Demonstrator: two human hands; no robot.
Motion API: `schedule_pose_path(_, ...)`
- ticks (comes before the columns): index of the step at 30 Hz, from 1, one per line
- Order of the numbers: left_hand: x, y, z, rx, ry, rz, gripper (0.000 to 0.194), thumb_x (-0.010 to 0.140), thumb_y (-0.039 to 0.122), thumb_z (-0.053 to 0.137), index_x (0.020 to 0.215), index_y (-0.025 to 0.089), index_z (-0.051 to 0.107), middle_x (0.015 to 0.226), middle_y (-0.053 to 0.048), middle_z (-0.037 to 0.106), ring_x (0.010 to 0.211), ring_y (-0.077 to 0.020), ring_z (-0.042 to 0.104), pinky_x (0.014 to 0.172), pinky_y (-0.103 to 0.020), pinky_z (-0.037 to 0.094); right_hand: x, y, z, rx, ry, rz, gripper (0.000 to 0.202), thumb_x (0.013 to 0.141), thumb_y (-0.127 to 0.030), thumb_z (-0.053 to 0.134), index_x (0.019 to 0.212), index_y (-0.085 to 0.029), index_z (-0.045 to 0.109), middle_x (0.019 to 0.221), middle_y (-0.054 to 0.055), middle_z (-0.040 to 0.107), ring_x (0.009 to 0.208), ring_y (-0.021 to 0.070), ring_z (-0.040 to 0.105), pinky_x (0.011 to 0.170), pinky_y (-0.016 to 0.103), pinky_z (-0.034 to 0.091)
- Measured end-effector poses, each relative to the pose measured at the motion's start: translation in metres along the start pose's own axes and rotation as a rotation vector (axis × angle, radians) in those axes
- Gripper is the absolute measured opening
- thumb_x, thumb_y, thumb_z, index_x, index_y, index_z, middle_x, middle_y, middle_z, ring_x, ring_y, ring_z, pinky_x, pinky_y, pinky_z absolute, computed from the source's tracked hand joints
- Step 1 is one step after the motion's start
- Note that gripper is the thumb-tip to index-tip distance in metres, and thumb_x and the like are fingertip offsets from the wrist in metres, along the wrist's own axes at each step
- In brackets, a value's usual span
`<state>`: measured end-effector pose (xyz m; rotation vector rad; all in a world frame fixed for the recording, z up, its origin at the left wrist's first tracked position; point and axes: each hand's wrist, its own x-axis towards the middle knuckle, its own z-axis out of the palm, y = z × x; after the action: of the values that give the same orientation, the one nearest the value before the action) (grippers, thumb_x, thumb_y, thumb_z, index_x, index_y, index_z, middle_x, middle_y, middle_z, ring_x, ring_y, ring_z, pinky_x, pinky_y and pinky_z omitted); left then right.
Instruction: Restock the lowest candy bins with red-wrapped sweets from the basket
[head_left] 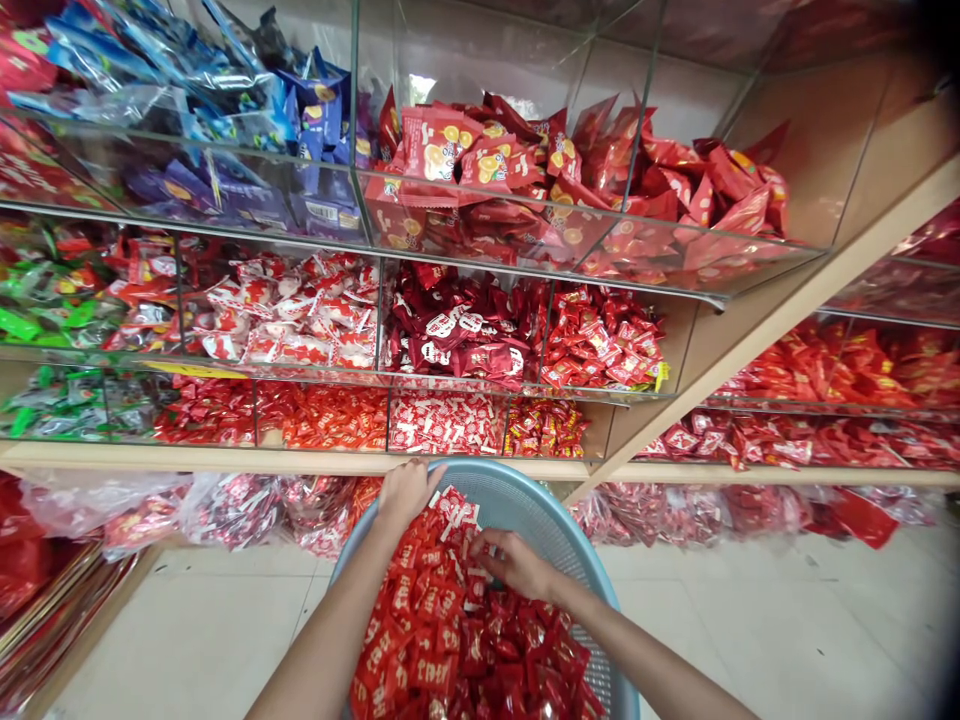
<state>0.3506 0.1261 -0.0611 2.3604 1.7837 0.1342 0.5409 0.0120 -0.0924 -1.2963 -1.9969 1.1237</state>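
Note:
A blue-grey plastic basket with perforated sides stands in front of me, holding many red wrapped candies. Orange-red packets fill its left side and darker, shiny red ones its right. Small white-and-red candies lie near the far side. My left hand is closed over the far left rim of the basket. My right hand is inside the basket over the candies, its fingers curled together at the small white-and-red ones; what lies between the fingertips is hidden.
Wooden shelves with clear dividers rise ahead, filled with wrapped sweets. Large red packets and blue packets lie on the upper level. Plastic bags of candy sit beneath on the tiled floor.

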Motion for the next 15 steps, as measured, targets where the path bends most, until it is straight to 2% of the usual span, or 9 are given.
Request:
schedule_pose_path(5,0.001,-0.002,0.004,-0.009,0.014,0.014,0.071,0.082,0.061,0.010,0.095,0.013,0.061,0.087,-0.014,0.066,0.081,-0.0240,0.062,0.071,-0.033,0.043,0.005,0.002,-0.002,0.067,0.069,0.028,0.017,0.082,-0.025,0.045,0.082,-0.017,0.059,0.080,0.002,0.063,0.073,0.0135,0.056,0.067,0.024,0.043)
schedule_pose_path(10,0.002,-0.003,0.005,-0.012,0.027,0.031,0.071,0.083,0.060,0.009,0.095,0.013,0.060,0.087,-0.014,0.066,0.079,-0.0243,0.062,0.068,-0.033,0.044,0.006,0.010,0.011,0.056,0.105,0.141,0.010,0.077,-0.022,0.049,0.078,-0.016,0.058,0.068,-0.001,0.059,0.059,0.0104,0.050,0.055,0.020,0.039)
schedule_pose_path(15,0.003,-0.003,0.006,-0.015,0.017,0.023,0.070,0.083,0.060,0.010,0.095,0.013,0.060,0.088,-0.014,0.065,0.080,-0.0241,0.062,0.069,-0.033,0.043,0.003,0.006,0.022,-0.058,0.120,0.136,0.009,0.073,-0.016,0.051,0.077,-0.017,0.059,0.074,0.001,0.062,0.065,0.0117,0.053,0.059,0.021,0.040)
